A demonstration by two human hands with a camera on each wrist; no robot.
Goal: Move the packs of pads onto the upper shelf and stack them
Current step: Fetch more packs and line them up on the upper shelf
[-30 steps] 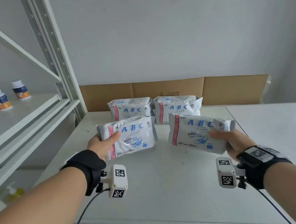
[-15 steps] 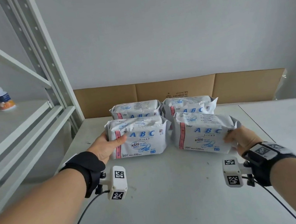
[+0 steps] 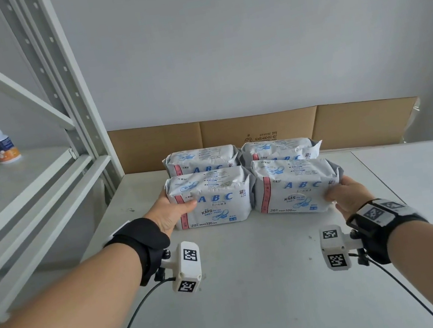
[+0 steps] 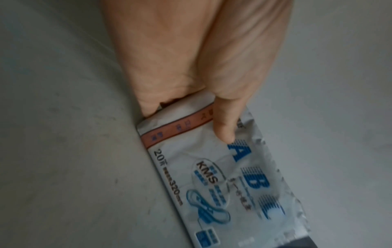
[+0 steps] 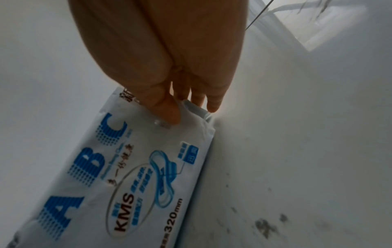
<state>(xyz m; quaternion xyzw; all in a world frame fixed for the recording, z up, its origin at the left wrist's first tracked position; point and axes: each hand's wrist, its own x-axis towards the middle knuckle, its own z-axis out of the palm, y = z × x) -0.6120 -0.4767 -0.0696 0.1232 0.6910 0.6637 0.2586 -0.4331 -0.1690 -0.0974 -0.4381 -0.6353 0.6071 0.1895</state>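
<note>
These packs look light and soft, with crinkly, likely slippery wrap, so I take them by the short ends. My left hand [image 3: 166, 211] pinches the front left pack [image 3: 211, 198], thumb across its face; my right hand [image 3: 349, 194] clamps the front right pack [image 3: 295, 186] likewise. Both rest on the upper shelf [image 3: 257, 285], just before two rear packs [image 3: 201, 160].

A plain pale wall [image 3: 245, 31] rises behind flattened cardboard [image 3: 359, 124], with grey metal racking [image 3: 60, 83] at left.
</note>
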